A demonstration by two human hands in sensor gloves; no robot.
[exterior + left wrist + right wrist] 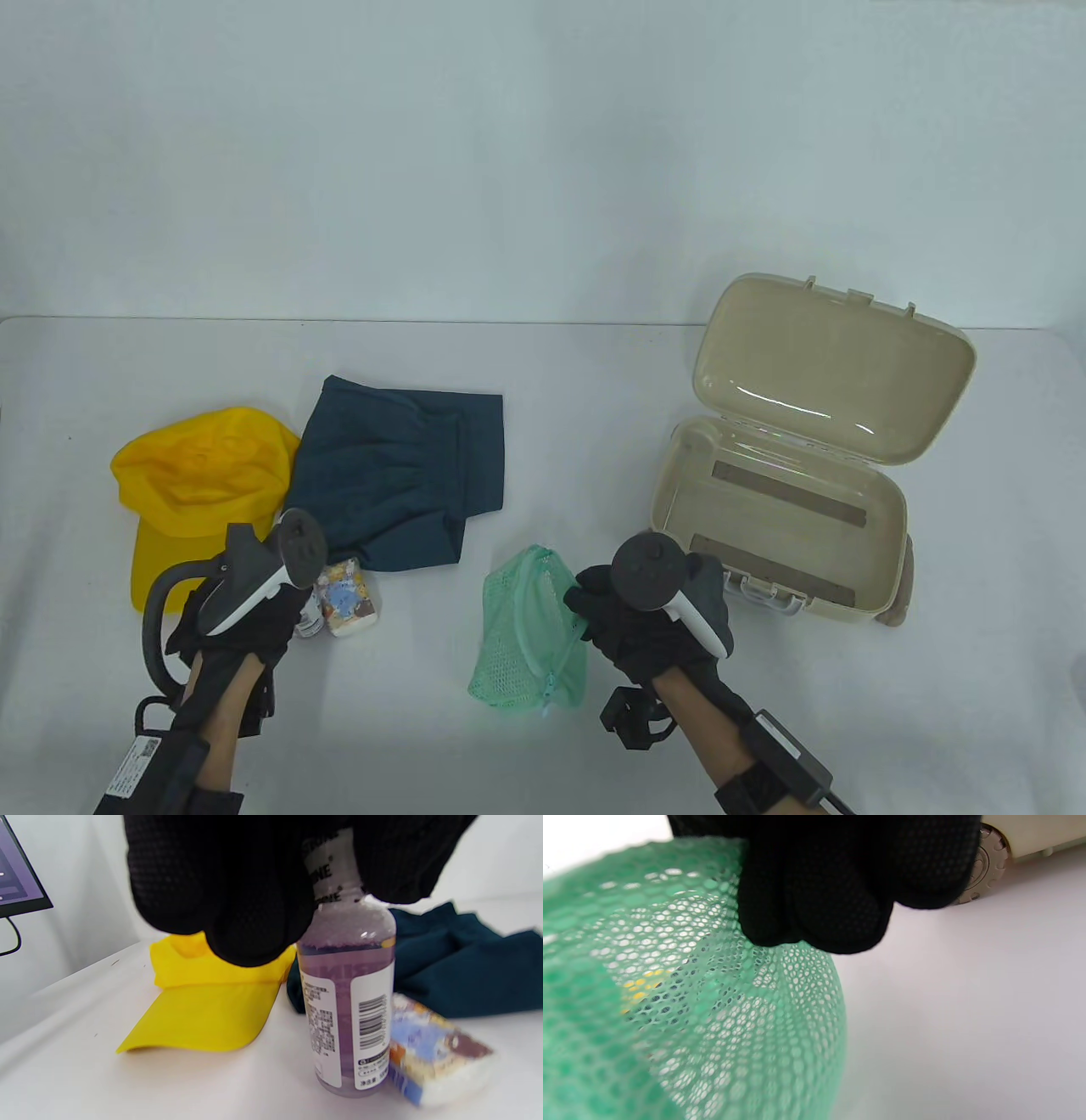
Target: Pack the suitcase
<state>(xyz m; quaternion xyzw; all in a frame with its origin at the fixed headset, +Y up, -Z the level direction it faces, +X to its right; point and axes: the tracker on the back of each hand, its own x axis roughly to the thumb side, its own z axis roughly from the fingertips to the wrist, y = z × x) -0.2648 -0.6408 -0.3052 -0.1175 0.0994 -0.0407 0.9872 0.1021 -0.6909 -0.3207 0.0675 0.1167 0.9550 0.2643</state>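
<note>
White table (543, 747) and a pale wall fill the table view. Far right on the table sits the beige suitcase (776, 518), lid propped open, its inside bare except for two grey strips; the right wrist view alone shows one of its small wheels (984, 866) at the top edge. Left of centre lie dark blue shorts (399, 471), crumpled, their left edge touching a yellow cap (199, 497) whose brim points toward the person. Near the front, between shorts and suitcase, a green mesh bag (530, 632) rests with its zipper facing the person. The right hand (653, 615) pinches the bag's upper right edge; the right wrist view shows the fingertips (814, 908) pressed together on the mesh, with a yellow blur visible through the netting. The left hand (233, 615) hovers below the cap, beside a small printed packet (346, 601). From above, its grip is mostly hidden by the tracker. The left wrist view shows it plainly: fingers (220, 891) clamp the neck of an upright bottle (350, 997) of purple liquid, standing on the table and touching the packet. That view also catches a monitor (19, 870) at far left.
</note>
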